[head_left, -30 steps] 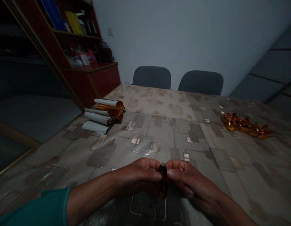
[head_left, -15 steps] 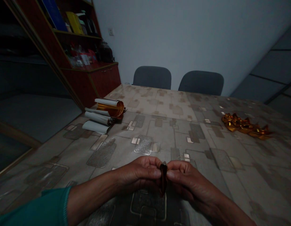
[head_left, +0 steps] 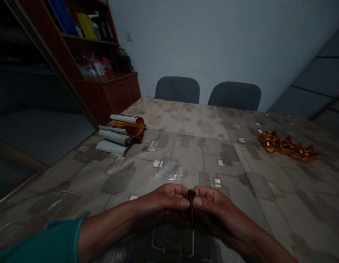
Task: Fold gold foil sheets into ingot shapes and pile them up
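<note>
Dim, grainy view, left hand point(head_left: 164, 202) and right hand point(head_left: 215, 206) shadowed, edges bent

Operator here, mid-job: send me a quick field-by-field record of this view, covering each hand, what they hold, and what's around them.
left hand: bare, teal sleeve on the forearm, fingers pinching the strip
right hand: bare, fingers pinching the strip opposite the left
held item: narrow dark amber foil strip, between both hands
nearby: crumpled gold metallic ribbon to the right; rolled white-backed foil sheets to the left
surface: grey-beige patterned table cover
beyond: dark grey padded chair; red wooden cabinet
</note>
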Tool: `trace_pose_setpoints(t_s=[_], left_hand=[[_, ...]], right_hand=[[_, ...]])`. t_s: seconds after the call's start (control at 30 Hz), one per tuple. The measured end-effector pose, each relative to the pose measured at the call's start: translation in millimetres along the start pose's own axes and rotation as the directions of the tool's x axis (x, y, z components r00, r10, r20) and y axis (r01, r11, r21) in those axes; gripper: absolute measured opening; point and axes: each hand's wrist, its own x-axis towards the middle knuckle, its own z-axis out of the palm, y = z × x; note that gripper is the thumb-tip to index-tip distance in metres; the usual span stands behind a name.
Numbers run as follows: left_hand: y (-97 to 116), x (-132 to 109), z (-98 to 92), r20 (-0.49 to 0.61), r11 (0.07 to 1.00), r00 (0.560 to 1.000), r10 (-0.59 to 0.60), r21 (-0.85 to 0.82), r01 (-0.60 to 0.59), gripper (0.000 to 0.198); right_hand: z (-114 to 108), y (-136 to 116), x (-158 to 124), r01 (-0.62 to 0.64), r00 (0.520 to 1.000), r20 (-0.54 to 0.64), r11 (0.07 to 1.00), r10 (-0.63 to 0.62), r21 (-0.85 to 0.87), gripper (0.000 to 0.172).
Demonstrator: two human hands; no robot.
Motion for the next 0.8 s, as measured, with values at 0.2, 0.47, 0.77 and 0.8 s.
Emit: trace_pose_setpoints(t_s=[0.2, 0.47, 0.77, 0.8], left_hand=[[0.8, -0.2, -1.3, 0.043, 0.999, 0.998, -0.043, 0.014, 0.042, 0.042], [-0.5, 1.7, -0.5, 0.105, 0.994, 0.989, -0.107, 0.022, 0.106, 0.040], [-6.7, 5.9, -6.9, 0.154, 0.995, 0.985, -0.077, -0.051, 0.085, 0.044], [-7.1, 6.5, -7.6, 0.160, 0.994, 0.984, -0.073, -0.063, 0.084, 0.044]], right_hand=[[-3.5, 7.0, 2.3, 0.026, 1.000, -0.013, 1.000, -0.026, 0.003, 0.033], [-1.3, 6.1, -0.6, -0.027, 0.999, 0.037, 0.999, 0.026, 0.042, 0.031], [-5.3, 7.1, 0.0, -0.038, 0.998, 0.047, 0.999, 0.038, 0.010, 0.031], [-6.2, 7.5, -0.1, -0.033, 0.998, 0.047, 0.999, 0.035, -0.025, 0.031]])
